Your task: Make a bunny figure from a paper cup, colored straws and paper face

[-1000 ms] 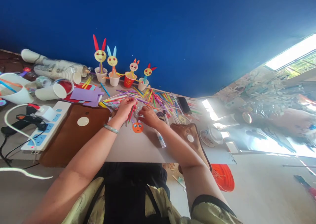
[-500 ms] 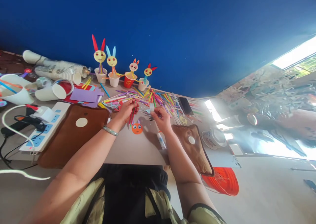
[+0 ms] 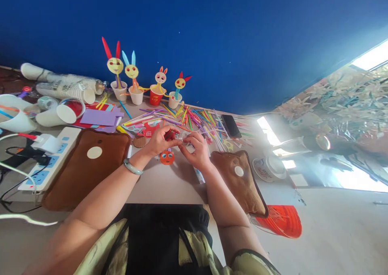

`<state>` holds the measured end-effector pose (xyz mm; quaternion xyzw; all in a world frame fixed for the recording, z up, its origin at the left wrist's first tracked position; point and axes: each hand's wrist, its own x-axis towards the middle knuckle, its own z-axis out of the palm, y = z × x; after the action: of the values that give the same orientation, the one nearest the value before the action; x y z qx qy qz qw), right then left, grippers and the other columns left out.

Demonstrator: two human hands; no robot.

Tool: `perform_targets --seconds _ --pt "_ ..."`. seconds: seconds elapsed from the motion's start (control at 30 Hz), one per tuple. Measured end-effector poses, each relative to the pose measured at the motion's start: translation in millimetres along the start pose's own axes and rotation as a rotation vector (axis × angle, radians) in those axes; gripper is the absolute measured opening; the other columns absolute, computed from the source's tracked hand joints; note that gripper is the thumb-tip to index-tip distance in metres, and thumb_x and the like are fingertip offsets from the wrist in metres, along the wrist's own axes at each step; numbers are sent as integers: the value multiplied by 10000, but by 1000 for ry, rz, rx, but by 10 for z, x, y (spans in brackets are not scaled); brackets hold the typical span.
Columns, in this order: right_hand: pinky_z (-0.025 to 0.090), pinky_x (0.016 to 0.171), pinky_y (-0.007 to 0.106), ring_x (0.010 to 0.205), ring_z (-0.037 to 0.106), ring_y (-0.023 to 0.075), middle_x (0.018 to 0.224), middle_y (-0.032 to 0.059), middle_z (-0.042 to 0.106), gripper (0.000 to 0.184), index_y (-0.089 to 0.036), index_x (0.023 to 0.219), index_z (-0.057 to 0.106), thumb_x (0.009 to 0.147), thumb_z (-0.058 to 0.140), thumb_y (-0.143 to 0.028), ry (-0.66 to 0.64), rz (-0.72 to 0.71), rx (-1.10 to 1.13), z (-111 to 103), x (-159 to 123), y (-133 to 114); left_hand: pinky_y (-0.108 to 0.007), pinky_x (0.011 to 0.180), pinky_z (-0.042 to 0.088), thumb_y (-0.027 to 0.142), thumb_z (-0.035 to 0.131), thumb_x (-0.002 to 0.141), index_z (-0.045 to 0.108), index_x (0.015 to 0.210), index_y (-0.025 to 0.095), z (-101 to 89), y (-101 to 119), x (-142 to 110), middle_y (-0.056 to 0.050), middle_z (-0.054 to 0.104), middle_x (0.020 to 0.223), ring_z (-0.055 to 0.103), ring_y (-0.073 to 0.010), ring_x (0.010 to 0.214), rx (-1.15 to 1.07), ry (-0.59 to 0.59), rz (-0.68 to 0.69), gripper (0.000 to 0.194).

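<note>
My left hand (image 3: 160,141) and my right hand (image 3: 195,150) meet above the table, fingers curled. The left hand grips thin red sticks (image 3: 168,135). The right hand pinches a small clear object (image 3: 182,137) that I cannot make out. Just below my hands, an orange paper rabbit face (image 3: 167,157) lies flat on the table. A glue tube (image 3: 199,175) lies under my right wrist. A heap of coloured sticks (image 3: 194,119) spreads behind my hands.
Several paper cups with rabbit faces (image 3: 135,90) stand at the back by the blue wall. Two brown pads (image 3: 86,162) (image 3: 239,178) flank my arms. A power strip (image 3: 50,154), stacked cups (image 3: 66,91), purple paper (image 3: 98,116) and a phone (image 3: 230,125) lie around.
My right hand lifted off the table with a small clear object and came to meet my left hand, which still grips the red sticks. The view shifted slightly.
</note>
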<state>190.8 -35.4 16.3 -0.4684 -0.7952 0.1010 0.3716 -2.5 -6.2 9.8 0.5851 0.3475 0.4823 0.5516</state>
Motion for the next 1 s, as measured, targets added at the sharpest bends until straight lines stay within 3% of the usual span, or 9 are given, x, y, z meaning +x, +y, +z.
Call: perform_targets --seconds 0.23,0.47,0.67,0.83,1.0 --pt "475 883 425 895 604 237 882 59 635 141 -238 840 620 878 656 -368 3 -16 40 -14 -23 -25 -244 626 432 451 853 716 731 885 194 -31 -31 14 -2 618 745 524 -131 693 84 -2 44 331" --pt "466 901 425 906 608 240 876 58 632 152 -242 816 588 874 654 -366 -24 -10 69 -32 -17 -42 -249 562 357 396 771 796 733 814 200 -39 -1 7 18 582 642 434 -110 567 111 11 68 200" --pt "469 922 427 935 598 239 910 60 618 150 -244 798 567 855 642 -361 -56 23 100 -21 -20 -43 -255 626 418 358 721 832 725 795 196 -23 8 3 -17 678 747 536 -137 654 243 67 147 167" --pt "469 944 415 982 594 232 1001 77 614 147 -231 791 566 836 653 -340 -47 67 251 -47 -25 -43 -254 634 442 336 710 841 727 818 193 4 6 -8 -20 711 754 580 -138 650 256 78 148 147" --pt "481 894 385 957 601 221 1023 76 636 284 -217 763 580 861 638 -477 -102 222 506 -66 -18 33 -254 634 455 334 706 857 741 885 189 4 58 -34 -35 713 808 589 -137 662 193 7 149 152"
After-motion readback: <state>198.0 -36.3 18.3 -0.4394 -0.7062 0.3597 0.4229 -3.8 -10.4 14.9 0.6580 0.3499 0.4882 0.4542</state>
